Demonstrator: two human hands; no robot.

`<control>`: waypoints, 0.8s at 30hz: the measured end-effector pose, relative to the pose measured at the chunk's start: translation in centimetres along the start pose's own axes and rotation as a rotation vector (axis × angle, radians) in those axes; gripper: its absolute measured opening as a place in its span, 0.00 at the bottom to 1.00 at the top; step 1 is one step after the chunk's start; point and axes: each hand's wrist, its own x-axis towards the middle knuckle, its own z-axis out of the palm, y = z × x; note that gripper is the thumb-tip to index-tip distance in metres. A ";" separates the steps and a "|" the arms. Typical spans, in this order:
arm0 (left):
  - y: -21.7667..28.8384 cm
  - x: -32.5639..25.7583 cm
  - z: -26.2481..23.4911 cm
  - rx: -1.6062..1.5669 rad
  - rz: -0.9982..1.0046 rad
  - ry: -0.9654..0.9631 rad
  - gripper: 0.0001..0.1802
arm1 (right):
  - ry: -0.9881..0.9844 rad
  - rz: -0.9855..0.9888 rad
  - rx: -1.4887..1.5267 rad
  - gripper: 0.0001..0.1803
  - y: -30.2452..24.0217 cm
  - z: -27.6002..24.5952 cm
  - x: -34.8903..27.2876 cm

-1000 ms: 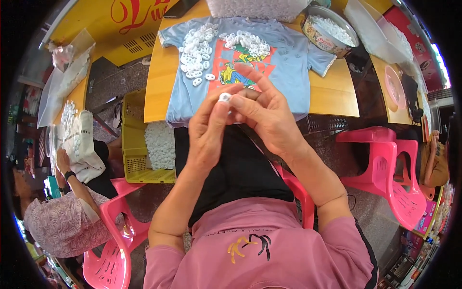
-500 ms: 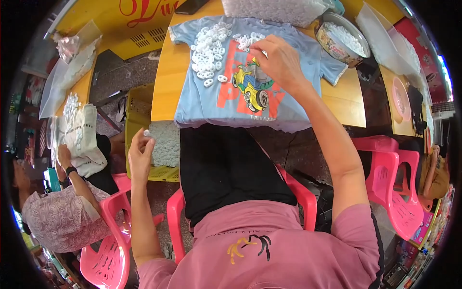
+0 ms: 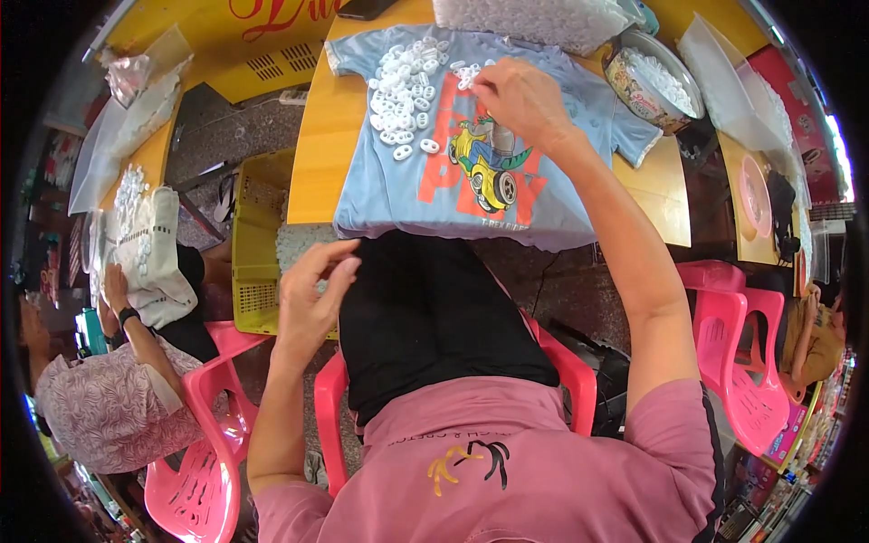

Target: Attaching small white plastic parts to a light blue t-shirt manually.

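Note:
My right hand (image 3: 525, 104) is over the light blue T-shirt (image 3: 380, 195) on the table, fingers pinched together beside a small heap of little white plastic pieces (image 3: 466, 72). What sits between its fingertips is hidden. My left hand (image 3: 308, 299) hovers in front of the table edge by my left thigh, thumb and fingers apart, with nothing plainly held. To the left of the small heap lies a larger spread of white oval plastic pieces with two holes (image 3: 398, 100). One two-holed piece (image 3: 429, 145) lies at the spread's near edge.
Below the table's left side stands a yellow crate (image 3: 256, 271) with white pieces inside. A round tin (image 3: 647, 100) of white pieces and a clear bag (image 3: 534, 20) of them are at the back. Another person (image 3: 118, 398) sits at left; pink chairs (image 3: 738, 344) stand right.
My left hand has come from over the crate rightward to my lap; the small white piece at its fingertips no longer shows. The small heap by my right hand looks smaller.

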 end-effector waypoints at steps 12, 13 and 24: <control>7.2 8.4 10.1 -0.371 0.424 0.057 0.13 | -0.269 0.567 1.436 0.12 -3.7 -6.5 -8.9; 7.7 8.8 10.7 -0.225 0.581 0.113 0.14 | -0.281 0.600 1.486 0.12 -3.6 -6.6 -9.6; 7.7 8.3 12.5 -0.070 0.690 0.138 0.09 | -0.240 0.561 1.506 0.13 -4.0 -7.5 -12.6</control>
